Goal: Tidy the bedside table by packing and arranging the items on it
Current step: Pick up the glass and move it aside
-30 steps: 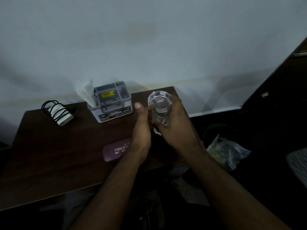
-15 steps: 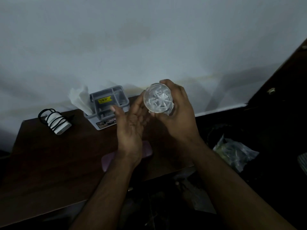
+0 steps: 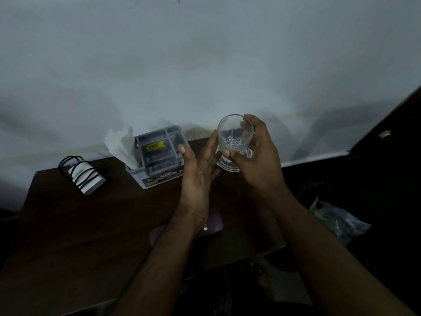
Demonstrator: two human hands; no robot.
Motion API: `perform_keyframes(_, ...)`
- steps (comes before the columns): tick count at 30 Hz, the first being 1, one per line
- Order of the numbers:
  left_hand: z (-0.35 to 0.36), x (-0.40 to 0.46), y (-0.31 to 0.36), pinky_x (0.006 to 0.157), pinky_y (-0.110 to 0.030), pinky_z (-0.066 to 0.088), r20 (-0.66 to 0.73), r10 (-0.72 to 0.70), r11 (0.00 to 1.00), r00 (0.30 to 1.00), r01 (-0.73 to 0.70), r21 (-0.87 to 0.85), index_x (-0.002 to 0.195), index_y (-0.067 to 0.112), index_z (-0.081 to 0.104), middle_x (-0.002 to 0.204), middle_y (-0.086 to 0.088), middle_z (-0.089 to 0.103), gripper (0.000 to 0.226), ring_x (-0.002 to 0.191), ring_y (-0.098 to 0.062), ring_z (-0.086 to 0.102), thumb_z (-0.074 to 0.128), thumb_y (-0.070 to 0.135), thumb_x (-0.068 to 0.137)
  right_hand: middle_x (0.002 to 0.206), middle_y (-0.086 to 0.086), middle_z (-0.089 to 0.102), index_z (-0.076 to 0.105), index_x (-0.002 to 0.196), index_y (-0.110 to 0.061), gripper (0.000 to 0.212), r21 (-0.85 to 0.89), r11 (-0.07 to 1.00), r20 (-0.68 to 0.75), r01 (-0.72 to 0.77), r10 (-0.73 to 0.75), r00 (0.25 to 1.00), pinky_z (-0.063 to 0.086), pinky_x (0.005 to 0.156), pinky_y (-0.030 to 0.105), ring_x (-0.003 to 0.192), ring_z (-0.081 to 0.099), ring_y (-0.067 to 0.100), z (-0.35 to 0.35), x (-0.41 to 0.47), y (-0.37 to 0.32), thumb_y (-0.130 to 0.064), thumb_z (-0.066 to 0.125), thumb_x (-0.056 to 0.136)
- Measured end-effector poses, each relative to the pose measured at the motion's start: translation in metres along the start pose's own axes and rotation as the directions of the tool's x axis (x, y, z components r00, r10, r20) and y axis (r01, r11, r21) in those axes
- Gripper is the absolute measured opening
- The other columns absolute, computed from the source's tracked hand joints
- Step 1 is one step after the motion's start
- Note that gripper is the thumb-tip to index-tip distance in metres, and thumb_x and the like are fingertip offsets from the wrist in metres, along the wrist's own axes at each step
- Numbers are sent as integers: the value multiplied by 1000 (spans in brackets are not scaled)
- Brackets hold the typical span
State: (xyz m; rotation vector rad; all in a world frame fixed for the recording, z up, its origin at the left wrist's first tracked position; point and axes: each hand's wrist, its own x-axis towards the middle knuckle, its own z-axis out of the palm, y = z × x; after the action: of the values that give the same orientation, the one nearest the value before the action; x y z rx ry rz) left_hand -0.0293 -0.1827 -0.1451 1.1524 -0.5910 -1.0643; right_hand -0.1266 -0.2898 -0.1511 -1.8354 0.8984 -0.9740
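My right hand grips a clear drinking glass, held tilted above the far right corner of the dark wooden bedside table, its mouth turned toward me. My left hand is beside the glass with fingers spread, fingertips touching its left side. A clear round piece, perhaps a coaster or lid, shows just under the glass. A purple case lies on the table, mostly hidden by my left forearm.
A grey plastic organiser box with a yellow label stands at the back, white tissue sticking up at its left. A white charger wrapped in black cable lies far left. A plastic bag sits on the dark floor at right.
The glass has been turned in my right hand, from bottom facing me to mouth facing me. My left hand stayed open beside it, and the view shifted slightly.
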Motion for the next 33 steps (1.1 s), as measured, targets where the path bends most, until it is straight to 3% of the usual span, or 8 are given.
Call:
perform_keyframes(7, 1, 9, -4, 123, -49, 21, -39, -35, 998, 999, 37, 44, 151, 36, 47, 157, 16, 46, 87, 143, -11, 45, -3, 76, 91, 149, -4, 53, 34, 153, -22, 81, -76, 995, 51, -64, 68, 996, 41, 104, 11, 135, 51, 9, 1, 6, 6, -19, 81, 86)
perform_keyframes(12, 3, 12, -6, 124, -51, 20, -84, -20, 997, 996, 26, 69, 149, 35, 50, 157, 15, 47, 81, 144, -13, 44, -7, 64, 99, 156, -1, 46, 23, 158, -23, 84, -79, 991, 97, -111, 118, 988, 42, 115, 37, 140, 48, 19, -2, 7, 6, -16, 74, 93)
perform_keyframes(19, 5, 11, -4, 124, -47, 23, -121, 6, 995, 993, 6, 96, 145, 30, 56, 152, 10, 54, 86, 143, -14, 45, -7, 66, 98, 166, 1, 27, 14, 162, -17, 94, -108, 987, 31, -115, 119, 992, 32, 122, 32, 150, 32, 15, 2, 3, -2, -15, 75, 90)
perform_keyframes(22, 5, 3, 3, 106, -33, 42, -187, 54, 988, 981, -25, 151, 132, 24, 66, 133, 5, 69, 78, 126, -9, 60, 5, 62, 102, 154, 6, 33, 31, 156, -14, 75, -172, 985, -123, -4, -17, 992, 42, 116, 36, 142, 42, 19, 1, -6, -18, -12, 70, 92)
perform_keyframes(25, -6, -9, 8, 76, -22, 54, -219, 183, 916, 958, -86, 391, 105, 28, 72, 100, 8, 77, 25, 93, -4, 71, 48, 36, 106, 129, 6, 53, 59, 129, -12, 35, -285, 933, -183, 221, -279, 943, 53, 97, 39, 119, 58, 20, 0, -22, -40, -10, 61, 94)
perform_keyframes(28, -43, -23, 3, 82, -36, 56, -44, 317, 641, 947, -180, 746, 102, 23, 70, 99, 2, 72, 19, 90, -11, 69, 63, 8, 91, 108, 2, 61, 65, 108, -16, 16, -307, 882, 171, 357, -317, 933, 53, 81, 41, 96, 62, 18, 5, -42, -48, -12, 60, 94)
perform_keyframes(31, -77, -52, 2, 90, -44, 53, 131, 235, 332, 963, -206, 921, 114, 18, 70, 108, -1, 67, 31, 100, -20, 66, 56, 31, 88, 119, 2, 54, 56, 125, -21, 35, -402, 815, 618, 418, -96, 780, 51, 91, 46, 110, 57, 23, 12, -67, -42, -37, 64, 94)
perform_keyframes(33, -93, -74, 3, 96, -44, 51, 129, 122, 248, 984, -156, 956, 126, 22, 64, 117, -1, 63, 55, 110, -21, 63, 44, 58, 90, 134, 3, 45, 45, 142, -25, 65, -520, 688, 735, 506, 57, 676, 43, 102, 45, 126, 47, 26, 15, -83, -40, -57, 64, 89)
